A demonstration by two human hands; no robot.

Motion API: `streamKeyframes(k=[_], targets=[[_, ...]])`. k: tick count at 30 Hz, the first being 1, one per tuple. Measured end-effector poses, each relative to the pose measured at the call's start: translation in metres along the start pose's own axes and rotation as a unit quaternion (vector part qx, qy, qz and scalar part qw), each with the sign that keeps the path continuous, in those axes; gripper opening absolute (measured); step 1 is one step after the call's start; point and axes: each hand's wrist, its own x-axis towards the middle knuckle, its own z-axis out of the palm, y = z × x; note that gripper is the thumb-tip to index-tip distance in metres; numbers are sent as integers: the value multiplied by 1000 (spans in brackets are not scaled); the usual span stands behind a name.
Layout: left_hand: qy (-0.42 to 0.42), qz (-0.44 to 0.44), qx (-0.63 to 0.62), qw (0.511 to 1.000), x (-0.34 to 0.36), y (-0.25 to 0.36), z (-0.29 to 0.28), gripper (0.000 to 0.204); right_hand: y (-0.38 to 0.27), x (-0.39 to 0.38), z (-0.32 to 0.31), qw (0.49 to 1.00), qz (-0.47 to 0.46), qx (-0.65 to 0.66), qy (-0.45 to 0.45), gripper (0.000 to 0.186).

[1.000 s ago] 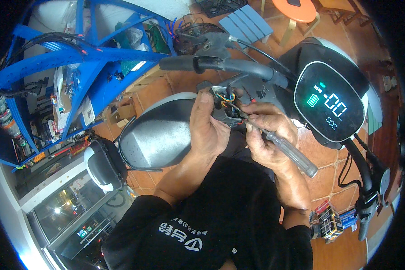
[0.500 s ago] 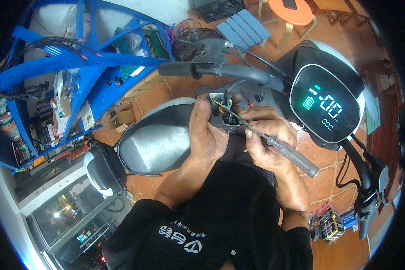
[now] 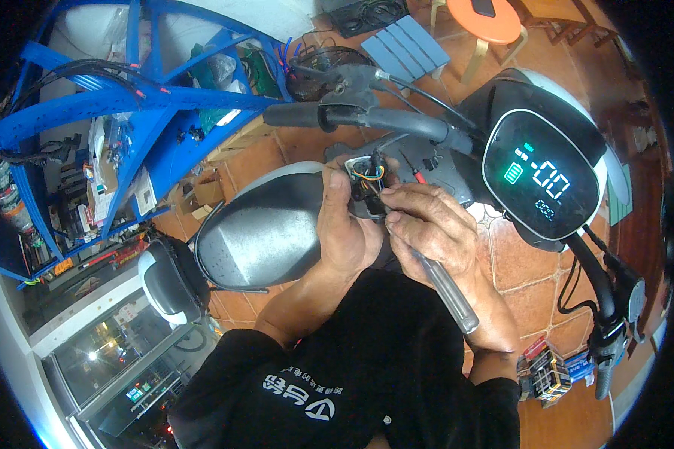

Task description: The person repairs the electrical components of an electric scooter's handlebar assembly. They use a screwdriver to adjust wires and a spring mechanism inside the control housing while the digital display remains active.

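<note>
That left hand [image 3: 350, 228] is cupping a housing [image 3: 362, 199], the right hand [image 3: 438, 233] clasping a screwdriver [image 3: 448, 294], slipping possibly nicking wires [image 3: 370, 175] beside its fingertips [image 3: 394, 218].

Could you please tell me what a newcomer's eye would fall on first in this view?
Probably the lit display at right, glowing white and green on black. Next, near the middle, the left hand holds a small dark housing with coloured wires showing, and the right hand holds a clear-handled tool. The orange-topped stool also stands out at the upper right.
</note>
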Motion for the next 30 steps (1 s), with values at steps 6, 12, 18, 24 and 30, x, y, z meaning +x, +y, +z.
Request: streamKeyframes(k=[6,12,18,24,30], targets=[[9,14,17,1000,-3,-1,6,37,9,-6,3,997,-74,-6,-2,23],[-36,34,63,997,1,-4,-3,39,10,-6,6,996,-83,-37,-12,22],[-57,61,139,987,3,-3,-6,40,10,-5,8,996,-76,-47,-5,21],[-96,73,188,975,4,1,-13,46,9,-8,7,999,-49,-15,-14,21],[-131,72,134,980,8,-1,-19,51,8,-12,9,998,-57,-30,-14,23]])
